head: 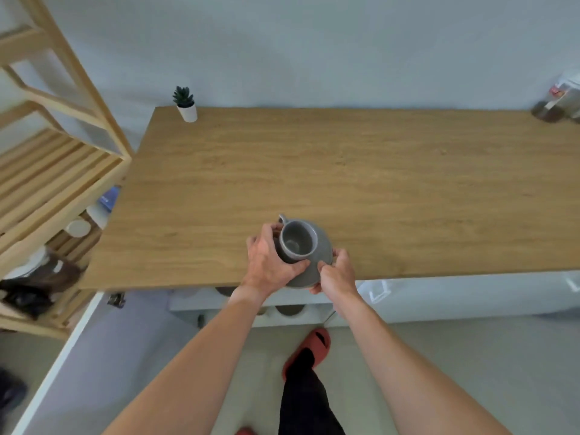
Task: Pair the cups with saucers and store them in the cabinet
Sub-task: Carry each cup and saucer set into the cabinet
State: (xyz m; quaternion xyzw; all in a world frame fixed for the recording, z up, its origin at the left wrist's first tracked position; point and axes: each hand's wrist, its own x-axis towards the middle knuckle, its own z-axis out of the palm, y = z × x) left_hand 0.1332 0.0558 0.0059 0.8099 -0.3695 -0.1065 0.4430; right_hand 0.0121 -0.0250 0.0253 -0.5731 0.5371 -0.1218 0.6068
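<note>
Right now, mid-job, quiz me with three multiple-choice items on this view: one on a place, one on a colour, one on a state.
1. Where does the small potted plant stand on the table?
A. far left corner
B. near right corner
C. dead centre

2. What colour are the cup and saucer?
A. white
B. grey
C. red

3. How is the cup held?
A. lying on its side on the floor
B. upside down on the shelf
C. mouth up on the saucer, both hands on the pair

Answers:
1 A, the plant sits at the table's far left corner by the wall.
2 B, both pieces are plain grey.
3 C, the left hand and right hand grip the saucer's edges with the cup's open mouth facing up.
</note>
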